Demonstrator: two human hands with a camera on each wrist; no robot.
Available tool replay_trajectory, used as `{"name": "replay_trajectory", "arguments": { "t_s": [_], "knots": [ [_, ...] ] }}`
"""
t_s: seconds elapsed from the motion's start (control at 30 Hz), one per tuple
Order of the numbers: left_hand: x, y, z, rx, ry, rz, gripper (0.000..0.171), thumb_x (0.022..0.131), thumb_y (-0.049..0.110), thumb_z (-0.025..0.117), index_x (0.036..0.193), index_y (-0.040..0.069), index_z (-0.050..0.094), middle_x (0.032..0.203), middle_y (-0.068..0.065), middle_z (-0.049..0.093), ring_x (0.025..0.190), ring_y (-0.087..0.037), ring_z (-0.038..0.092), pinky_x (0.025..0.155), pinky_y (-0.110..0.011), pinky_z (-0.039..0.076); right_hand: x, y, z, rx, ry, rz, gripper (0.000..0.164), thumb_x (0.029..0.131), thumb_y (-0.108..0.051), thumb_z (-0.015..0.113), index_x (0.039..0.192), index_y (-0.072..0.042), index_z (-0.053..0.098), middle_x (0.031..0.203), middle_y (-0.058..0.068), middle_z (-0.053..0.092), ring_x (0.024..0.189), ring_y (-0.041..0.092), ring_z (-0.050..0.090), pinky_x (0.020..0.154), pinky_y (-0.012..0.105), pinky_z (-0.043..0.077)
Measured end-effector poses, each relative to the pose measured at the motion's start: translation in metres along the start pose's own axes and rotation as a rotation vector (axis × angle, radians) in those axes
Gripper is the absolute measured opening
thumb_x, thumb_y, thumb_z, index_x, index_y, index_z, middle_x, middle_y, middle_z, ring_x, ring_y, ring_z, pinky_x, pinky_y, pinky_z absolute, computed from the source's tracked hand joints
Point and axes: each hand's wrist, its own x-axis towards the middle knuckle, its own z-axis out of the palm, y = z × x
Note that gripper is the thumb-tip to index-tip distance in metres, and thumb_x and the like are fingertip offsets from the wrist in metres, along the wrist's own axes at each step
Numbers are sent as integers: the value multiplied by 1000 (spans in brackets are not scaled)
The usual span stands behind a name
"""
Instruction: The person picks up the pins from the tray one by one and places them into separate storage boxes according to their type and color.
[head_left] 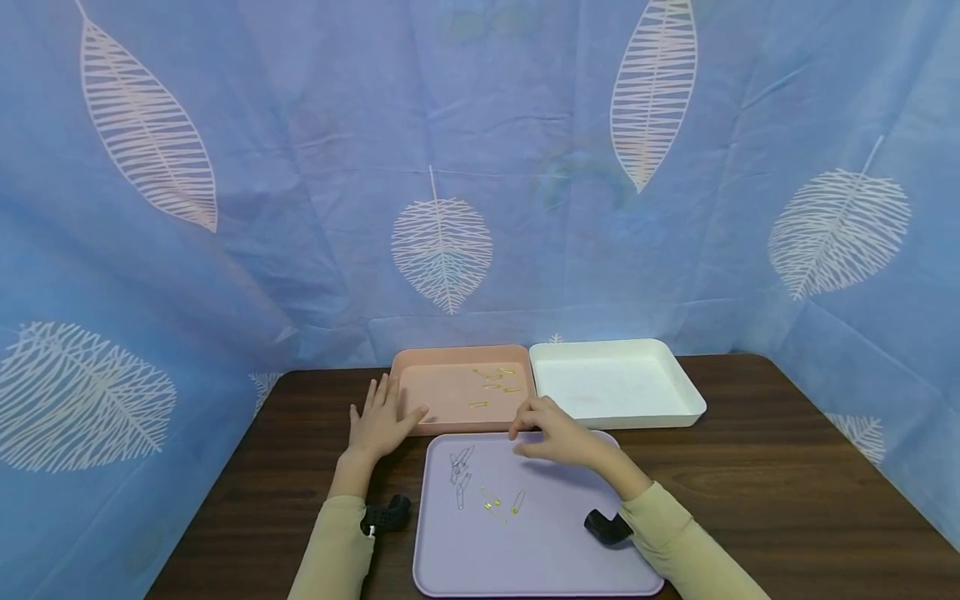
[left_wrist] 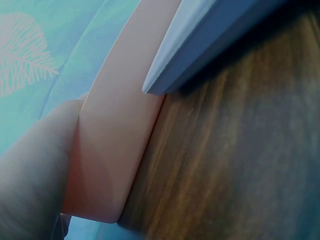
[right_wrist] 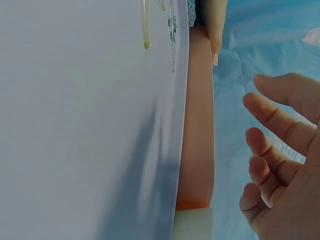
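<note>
My left hand [head_left: 378, 427] rests at the left end of the peach tray [head_left: 402, 392], fingers spread and thumb over its front rim. In the left wrist view the thumb [left_wrist: 35, 165] touches the tray's wall. Several gold safety pins [head_left: 491, 387] lie inside that tray. The right hand [head_left: 553, 432] hovers over the far edge of the lavender tray [head_left: 570, 550], fingers loosely bent and holding nothing. On the lavender tray lie several silver safety pins [head_left: 460, 479] at the left and a few gold safety pins [head_left: 518, 502] closer to its middle.
A white tray [head_left: 611, 383] stands to the right of the peach one, with nothing seen inside. All the trays are on a dark wood table [head_left: 757, 467]. Behind hangs a blue cloth [head_left: 525, 250] with white leaf shapes.
</note>
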Motion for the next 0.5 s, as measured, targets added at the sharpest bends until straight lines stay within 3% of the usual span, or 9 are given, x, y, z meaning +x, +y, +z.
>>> {"name": "replay_trajectory", "arguments": {
  "t_s": [0.27,0.5],
  "knots": [
    [1,-1,1,-1,-9,-3,99,88,73,47,159,15,8,165,-13,6,153,-35,1,111,-76,5,-10,6,3,42,-82,19,30,83,-27,77,108,-11,74,106,0,53,101,16,39,85,30,39],
    [2,-2,2,11,-23,-11,99,87,74,45,159,16,8,166,-13,5,153,-35,-1,111,-76,3,-13,7,8,12,-169,-10,30,77,-23,81,106,-14,76,103,-3,53,100,11,40,86,27,37]
  ]
}}
